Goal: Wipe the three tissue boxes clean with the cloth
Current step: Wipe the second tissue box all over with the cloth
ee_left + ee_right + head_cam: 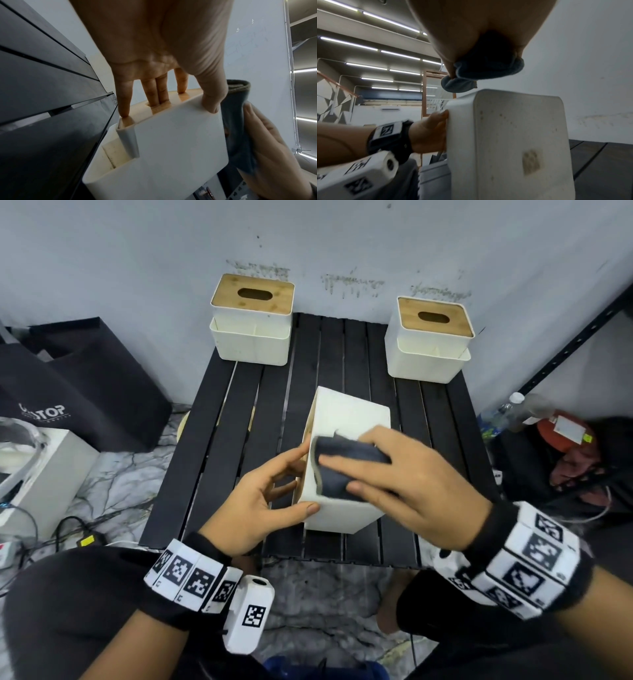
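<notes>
A white tissue box with a wooden lid lies tipped on its side in the middle of the black slatted table. My left hand grips it, thumb on the near white side and fingers on the lid, two of them in the slot. My right hand holds a folded dark cloth against the box's upward face. The cloth bunches under that palm. Two more boxes stand upright at the back left and back right.
A black bag and a white case with cables sit on the floor to the left. A bottle and a red item lie to the right, below a black shelf post. The wall stands right behind the table.
</notes>
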